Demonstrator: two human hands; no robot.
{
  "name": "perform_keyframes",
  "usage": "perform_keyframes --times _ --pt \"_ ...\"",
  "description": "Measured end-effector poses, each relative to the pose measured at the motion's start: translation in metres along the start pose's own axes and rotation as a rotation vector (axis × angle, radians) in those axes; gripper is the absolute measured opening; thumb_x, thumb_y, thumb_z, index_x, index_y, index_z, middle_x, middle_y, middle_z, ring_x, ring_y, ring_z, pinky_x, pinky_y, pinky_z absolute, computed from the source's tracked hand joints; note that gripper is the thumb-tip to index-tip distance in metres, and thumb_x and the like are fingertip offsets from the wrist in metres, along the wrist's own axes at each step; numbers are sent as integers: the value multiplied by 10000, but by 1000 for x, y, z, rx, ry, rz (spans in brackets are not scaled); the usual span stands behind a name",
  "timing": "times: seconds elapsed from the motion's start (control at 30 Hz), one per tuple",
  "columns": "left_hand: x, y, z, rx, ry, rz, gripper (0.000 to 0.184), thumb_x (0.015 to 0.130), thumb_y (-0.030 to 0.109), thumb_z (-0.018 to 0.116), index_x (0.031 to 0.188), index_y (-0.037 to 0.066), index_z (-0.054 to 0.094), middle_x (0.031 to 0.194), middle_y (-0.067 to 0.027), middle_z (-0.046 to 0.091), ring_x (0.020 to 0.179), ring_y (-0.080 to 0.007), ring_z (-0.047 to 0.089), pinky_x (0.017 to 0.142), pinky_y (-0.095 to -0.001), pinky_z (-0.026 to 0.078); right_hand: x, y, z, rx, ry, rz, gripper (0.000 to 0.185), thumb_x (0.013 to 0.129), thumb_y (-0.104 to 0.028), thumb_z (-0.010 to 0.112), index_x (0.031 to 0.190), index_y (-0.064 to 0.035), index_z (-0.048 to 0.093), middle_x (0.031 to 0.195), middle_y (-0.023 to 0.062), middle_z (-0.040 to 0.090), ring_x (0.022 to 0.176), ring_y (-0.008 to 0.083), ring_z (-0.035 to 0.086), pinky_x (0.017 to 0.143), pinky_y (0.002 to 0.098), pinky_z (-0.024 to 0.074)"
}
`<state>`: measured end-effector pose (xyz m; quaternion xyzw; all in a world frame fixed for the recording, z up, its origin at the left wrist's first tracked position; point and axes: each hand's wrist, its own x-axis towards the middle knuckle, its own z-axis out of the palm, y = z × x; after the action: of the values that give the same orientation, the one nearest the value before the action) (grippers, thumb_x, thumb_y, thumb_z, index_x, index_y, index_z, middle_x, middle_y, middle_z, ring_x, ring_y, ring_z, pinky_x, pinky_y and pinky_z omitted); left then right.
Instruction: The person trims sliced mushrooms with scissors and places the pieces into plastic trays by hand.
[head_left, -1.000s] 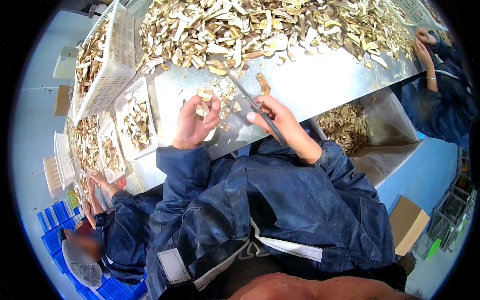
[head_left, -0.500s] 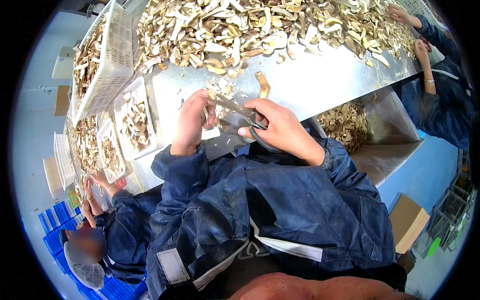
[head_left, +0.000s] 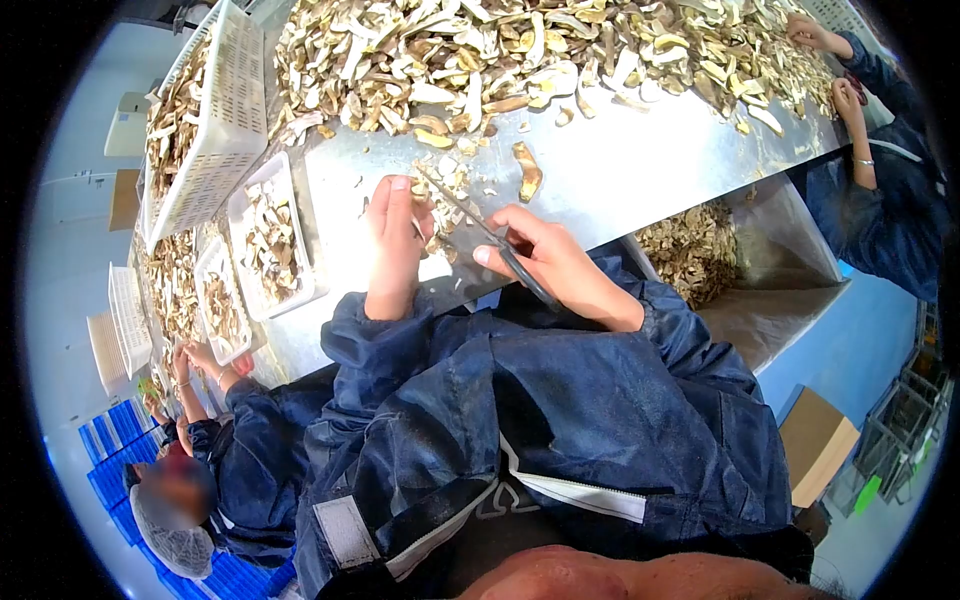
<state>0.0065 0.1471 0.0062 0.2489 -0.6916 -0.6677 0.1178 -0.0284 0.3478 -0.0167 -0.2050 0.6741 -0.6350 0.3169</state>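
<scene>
My right hand [head_left: 565, 262] is closed around the dark handles of a pair of scissors [head_left: 460, 205], whose blades point up and left past my left fingertips. My left hand [head_left: 395, 240] is pinched, and a small mushroom slice [head_left: 426, 222] shows partly between its fingers; most of it is hidden. Small mushroom scraps [head_left: 450, 172] lie on the metal table just beyond the blades. One brown, curved mushroom slice [head_left: 527, 172] lies alone to the right of them.
A large heap of sliced mushrooms [head_left: 480, 60] covers the far side of the metal table [head_left: 620, 150]. White trays [head_left: 312, 255] and a perforated basket [head_left: 232, 110] stand left. A lined box of mushroom pieces [head_left: 690, 250] sits below the edge at right. Co-workers' hands [head_left: 850, 110] are at both sides.
The scissors have swung to a steeper angle, their tips now apart from my left fingertips. My left hand has turned slightly and shifted right. The co-workers' hands have shifted a little.
</scene>
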Motion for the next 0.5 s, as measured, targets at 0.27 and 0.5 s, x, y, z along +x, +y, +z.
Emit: perform_keyframes --times 0.27,0.5 --pt "1 -1 -6 -71 13 14 282 1073 318 450 1071 68 580 713 -29 586 548 -83 496 474 -208 337 -6 -15 -6 -311 129 -214 490 855 -347 795 1200 -55 607 777 52 559 687 152 535 626 308 450" --pt "-2 0 -4 -64 49 94 277 1074 320 448 1020 76 569 698 -34 582 539 -82 500 469 -203 340 -8 -17 -8 -328 74 -200 455 859 -336 786 1187 -72 614 772 67 565 657 192 556 612 333 458"
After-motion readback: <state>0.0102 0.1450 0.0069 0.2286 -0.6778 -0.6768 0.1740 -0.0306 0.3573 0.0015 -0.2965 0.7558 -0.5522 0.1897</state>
